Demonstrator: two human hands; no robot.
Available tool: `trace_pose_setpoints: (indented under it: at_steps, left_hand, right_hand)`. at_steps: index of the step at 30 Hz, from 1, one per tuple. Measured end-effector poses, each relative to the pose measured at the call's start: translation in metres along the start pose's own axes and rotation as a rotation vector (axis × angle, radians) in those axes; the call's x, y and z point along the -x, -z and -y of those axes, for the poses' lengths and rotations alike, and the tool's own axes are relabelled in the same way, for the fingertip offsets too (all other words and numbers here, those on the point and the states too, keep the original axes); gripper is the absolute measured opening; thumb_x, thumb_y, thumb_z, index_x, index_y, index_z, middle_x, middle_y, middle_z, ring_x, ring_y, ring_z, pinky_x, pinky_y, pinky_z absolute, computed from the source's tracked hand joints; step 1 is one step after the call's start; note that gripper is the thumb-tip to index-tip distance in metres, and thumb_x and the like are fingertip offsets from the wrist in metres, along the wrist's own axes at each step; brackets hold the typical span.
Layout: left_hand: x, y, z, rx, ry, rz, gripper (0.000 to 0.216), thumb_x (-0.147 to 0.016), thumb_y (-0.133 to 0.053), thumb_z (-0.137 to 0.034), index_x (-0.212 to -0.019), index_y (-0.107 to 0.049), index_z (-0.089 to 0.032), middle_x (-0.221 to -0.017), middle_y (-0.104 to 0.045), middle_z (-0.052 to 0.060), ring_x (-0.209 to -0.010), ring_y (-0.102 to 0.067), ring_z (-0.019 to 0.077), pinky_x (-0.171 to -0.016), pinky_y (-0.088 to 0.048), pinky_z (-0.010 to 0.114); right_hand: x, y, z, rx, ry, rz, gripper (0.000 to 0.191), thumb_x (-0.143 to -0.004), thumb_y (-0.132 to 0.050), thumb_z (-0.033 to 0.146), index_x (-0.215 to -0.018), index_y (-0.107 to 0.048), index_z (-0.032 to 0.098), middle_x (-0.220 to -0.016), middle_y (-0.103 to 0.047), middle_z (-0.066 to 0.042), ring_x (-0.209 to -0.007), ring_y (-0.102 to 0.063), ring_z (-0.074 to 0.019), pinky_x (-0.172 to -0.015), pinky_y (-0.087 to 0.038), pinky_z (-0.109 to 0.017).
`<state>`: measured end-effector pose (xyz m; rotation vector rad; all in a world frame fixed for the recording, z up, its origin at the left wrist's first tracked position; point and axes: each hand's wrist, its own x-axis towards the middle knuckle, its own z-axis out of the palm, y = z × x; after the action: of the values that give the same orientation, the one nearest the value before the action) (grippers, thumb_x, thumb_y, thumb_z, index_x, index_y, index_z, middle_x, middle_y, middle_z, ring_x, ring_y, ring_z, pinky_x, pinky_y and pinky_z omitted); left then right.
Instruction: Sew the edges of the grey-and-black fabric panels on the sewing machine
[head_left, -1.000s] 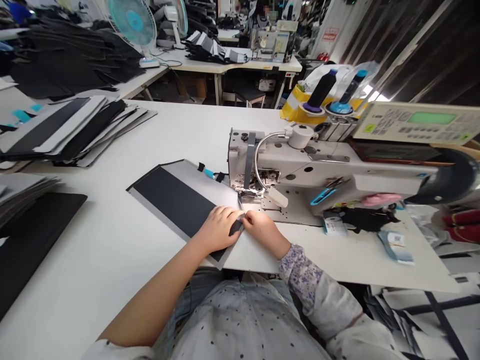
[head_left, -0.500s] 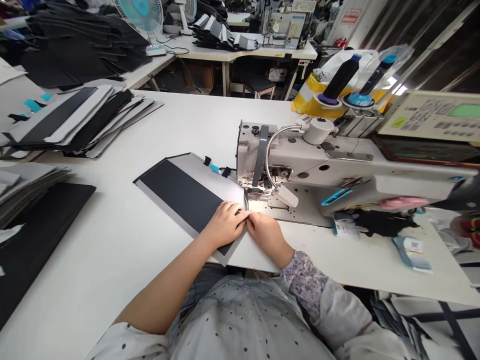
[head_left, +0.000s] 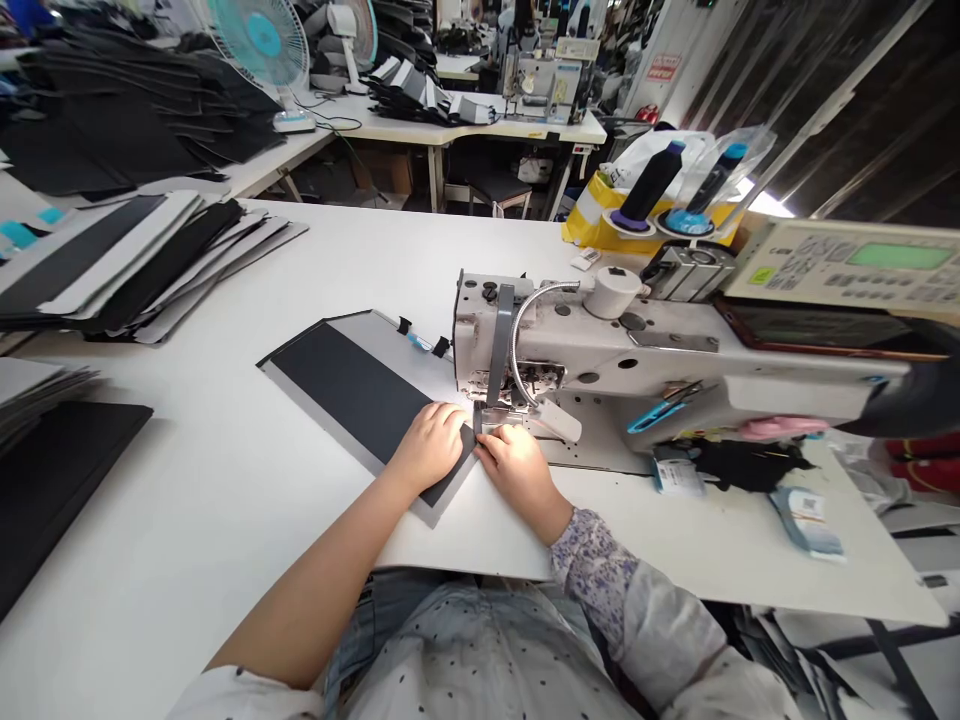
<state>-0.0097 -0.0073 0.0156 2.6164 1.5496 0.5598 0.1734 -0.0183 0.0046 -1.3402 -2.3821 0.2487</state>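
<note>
A flat panel [head_left: 341, 385] of black fabric on a wider grey backing lies on the white sewing table [head_left: 225, 500], its near corner reaching the sewing machine's foot. My left hand [head_left: 429, 447] presses on the black part near that corner. My right hand [head_left: 517, 465] sits just right of it, fingertips at the panel's edge, close to the presser foot [head_left: 517, 385] of the industrial sewing machine [head_left: 592, 345]. A narrow grey strip [head_left: 477, 417] stands at the corner. The needle area is partly hidden by the machine head.
Stacks of grey and black panels [head_left: 127, 265] lie at the left, with a black sheet [head_left: 52, 470] nearer me. Thread cones [head_left: 649, 185] and a control box [head_left: 844, 265] stand behind the machine. Blue-handled snips [head_left: 660, 415], tags [head_left: 806, 525] and black scraps [head_left: 750, 465] lie right.
My hands have drawn slightly apart, with the right hand now lower and further from the left. The panel's corner sits closer under the machine head, and the view has shifted a little.
</note>
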Motion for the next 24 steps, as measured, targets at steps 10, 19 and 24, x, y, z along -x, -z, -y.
trace_pose_setpoints:
  at_steps: [10, 19, 24]
  left_hand:
    - [-0.026, -0.01, 0.027, -0.076, 0.001, -0.051, 0.021, -0.084, -0.044, -0.008, -0.093, -0.059, -0.018, -0.097, -0.062, 0.009, -0.1, -0.056, 0.0232, -0.094, -0.044, 0.039]
    - [-0.042, -0.014, 0.033, -0.079, 0.046, -0.002, 0.022, -0.082, -0.045, -0.009, -0.093, -0.062, -0.018, -0.095, -0.063, 0.01, -0.096, -0.057, 0.025, -0.091, -0.045, 0.039]
    - [-0.041, -0.014, 0.029, -0.118, 0.062, -0.037, 0.022, -0.082, -0.044, -0.008, -0.09, -0.062, -0.018, -0.092, -0.063, 0.009, -0.094, -0.057, 0.0248, -0.09, -0.045, 0.039]
  right_hand:
    - [-0.024, -0.015, -0.007, -0.056, -0.143, 0.046, 0.03, -0.096, -0.045, 0.031, -0.116, -0.064, 0.018, -0.103, -0.065, -0.013, -0.093, -0.063, -0.0233, -0.082, -0.047, -0.032]
    - [-0.024, -0.024, -0.012, -0.056, -0.146, 0.016, 0.03, -0.096, -0.043, 0.03, -0.117, -0.059, 0.017, -0.108, -0.065, -0.014, -0.098, -0.063, -0.025, -0.084, -0.046, -0.034]
    - [-0.024, -0.018, -0.009, -0.058, -0.166, -0.02, 0.029, -0.095, -0.045, 0.03, -0.113, -0.062, 0.015, -0.101, -0.067, -0.013, -0.092, -0.063, -0.0226, -0.083, -0.047, -0.032]
